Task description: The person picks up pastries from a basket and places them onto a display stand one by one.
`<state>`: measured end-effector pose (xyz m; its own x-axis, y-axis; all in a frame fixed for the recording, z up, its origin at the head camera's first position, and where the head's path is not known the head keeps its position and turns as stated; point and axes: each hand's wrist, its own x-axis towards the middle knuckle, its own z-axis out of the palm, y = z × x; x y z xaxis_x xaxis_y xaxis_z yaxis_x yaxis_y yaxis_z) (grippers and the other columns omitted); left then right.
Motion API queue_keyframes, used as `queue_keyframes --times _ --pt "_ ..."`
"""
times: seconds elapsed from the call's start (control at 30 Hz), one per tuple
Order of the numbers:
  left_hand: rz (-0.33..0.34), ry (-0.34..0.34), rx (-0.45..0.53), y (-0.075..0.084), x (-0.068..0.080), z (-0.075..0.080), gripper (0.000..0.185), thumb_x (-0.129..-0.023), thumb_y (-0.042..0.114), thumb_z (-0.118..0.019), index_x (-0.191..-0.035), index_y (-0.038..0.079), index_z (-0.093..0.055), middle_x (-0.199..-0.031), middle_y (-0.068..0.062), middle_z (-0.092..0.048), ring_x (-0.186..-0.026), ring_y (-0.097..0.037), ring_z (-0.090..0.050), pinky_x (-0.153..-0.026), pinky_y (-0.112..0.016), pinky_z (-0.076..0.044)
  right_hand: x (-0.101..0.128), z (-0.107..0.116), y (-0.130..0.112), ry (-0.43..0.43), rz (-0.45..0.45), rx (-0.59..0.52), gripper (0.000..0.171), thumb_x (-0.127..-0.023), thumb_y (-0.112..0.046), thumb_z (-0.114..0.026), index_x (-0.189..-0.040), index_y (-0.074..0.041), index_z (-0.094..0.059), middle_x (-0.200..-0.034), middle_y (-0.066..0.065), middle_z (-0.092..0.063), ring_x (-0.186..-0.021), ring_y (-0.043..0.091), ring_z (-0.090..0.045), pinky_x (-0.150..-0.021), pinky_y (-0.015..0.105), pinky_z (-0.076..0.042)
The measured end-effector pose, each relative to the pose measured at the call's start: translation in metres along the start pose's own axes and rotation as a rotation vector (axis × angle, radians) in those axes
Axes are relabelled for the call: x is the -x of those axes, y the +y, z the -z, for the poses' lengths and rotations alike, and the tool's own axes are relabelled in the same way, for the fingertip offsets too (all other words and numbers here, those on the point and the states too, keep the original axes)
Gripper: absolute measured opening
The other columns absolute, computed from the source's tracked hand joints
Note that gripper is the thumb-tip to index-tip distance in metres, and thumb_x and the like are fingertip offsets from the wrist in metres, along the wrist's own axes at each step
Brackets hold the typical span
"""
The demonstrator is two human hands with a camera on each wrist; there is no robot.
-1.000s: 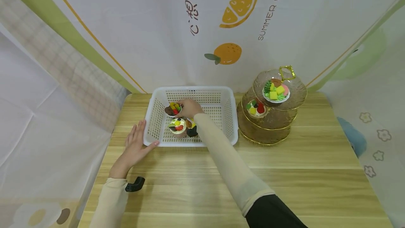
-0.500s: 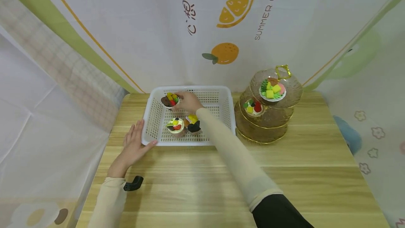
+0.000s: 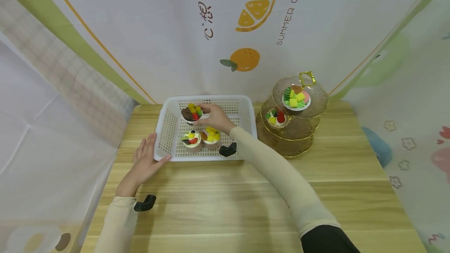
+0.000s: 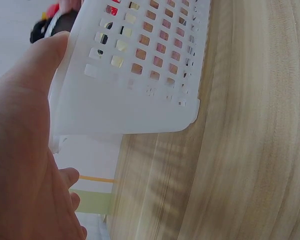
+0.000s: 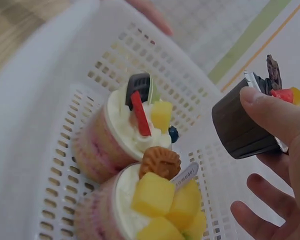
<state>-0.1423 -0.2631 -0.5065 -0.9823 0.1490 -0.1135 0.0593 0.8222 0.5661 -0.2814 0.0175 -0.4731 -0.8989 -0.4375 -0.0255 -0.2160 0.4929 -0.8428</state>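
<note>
My right hand pinches a chocolate cupcake in a dark ribbed cup between thumb and fingers. Dark pieces and red and yellow fruit top it; in the head view the cupcake is over the back left of the white plastic basket. Below that hand, two more cupcakes are side by side in the basket. One cream cupcake bears a red strip and a dark piece; the other, a mango cupcake, has yellow cubes and a biscuit. Against the basket's front left corner rests my left hand, fingers extended, thumb on the rim.
Right of the basket stands a tiered cake stand with gold edges and a gold handle. A fruit-topped cupcake sits on its top tier, another tart-like cake on the tier below. A printed curtain hangs behind the wooden table.
My right hand has lifted the chocolate cupcake from among the others, and the wrist has turned, uncovering the mango cupcake. My left hand stays at the basket corner. The head view has shifted slightly.
</note>
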Motion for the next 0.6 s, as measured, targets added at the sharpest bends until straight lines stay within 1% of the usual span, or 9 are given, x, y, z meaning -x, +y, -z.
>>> queue_keyframes --times 0.17,0.37,0.4,0.5,0.6 --pt "0.001 -0.007 0.001 0.002 0.0 0.003 0.102 -0.094 0.053 -0.058 -0.159 0.012 0.01 -0.167 -0.02 0.009 -0.151 -0.049 0.012 -0.113 -0.074 0.004 0.027 0.014 0.001 0.021 -0.029 -0.005 0.075 -0.08 -0.04 -0.081 -0.147 -0.028 -0.049 -0.147 -0.002 -0.055 -0.13 0.023 -0.055 -0.103 0.045 -0.051" --pt "-0.007 -0.01 0.007 0.002 0.0 0.003 0.102 -0.094 0.051 -0.058 -0.159 0.012 0.011 -0.167 -0.021 0.009 -0.151 -0.048 0.013 -0.112 -0.075 0.004 0.066 0.034 0.001 0.073 -0.026 0.024 0.075 -0.078 -0.038 -0.084 -0.144 -0.02 -0.052 -0.138 0.003 -0.062 -0.121 0.02 -0.059 -0.093 0.037 -0.056" --pt "-0.008 -0.008 0.006 0.002 0.0 0.003 0.102 -0.094 0.051 -0.058 -0.159 0.012 0.01 -0.167 -0.02 0.009 -0.151 -0.048 0.013 -0.112 -0.075 0.004 0.073 0.038 0.002 0.08 -0.027 0.021 0.075 -0.078 -0.038 -0.084 -0.144 -0.02 -0.053 -0.136 0.002 -0.063 -0.119 0.02 -0.059 -0.092 0.036 -0.056" --pt "-0.009 -0.005 0.005 0.002 0.0 0.003 0.102 -0.094 0.051 -0.058 -0.159 0.011 0.009 -0.167 -0.02 0.009 -0.151 -0.048 0.013 -0.112 -0.075 0.003 0.095 0.052 0.004 0.1 -0.03 0.0 0.075 -0.077 -0.038 -0.084 -0.143 -0.022 -0.054 -0.138 0.002 -0.062 -0.119 0.021 -0.06 -0.091 0.036 -0.057" --pt "-0.008 -0.006 0.005 0.002 0.0 0.003 0.102 -0.094 0.052 -0.057 -0.159 0.011 0.009 -0.167 -0.021 0.01 -0.151 -0.048 0.013 -0.112 -0.075 0.003 0.118 0.066 0.006 0.12 -0.046 -0.027 0.075 -0.077 -0.037 -0.085 -0.143 -0.024 -0.054 -0.142 0.003 -0.059 -0.119 0.025 -0.062 -0.092 0.039 -0.057"
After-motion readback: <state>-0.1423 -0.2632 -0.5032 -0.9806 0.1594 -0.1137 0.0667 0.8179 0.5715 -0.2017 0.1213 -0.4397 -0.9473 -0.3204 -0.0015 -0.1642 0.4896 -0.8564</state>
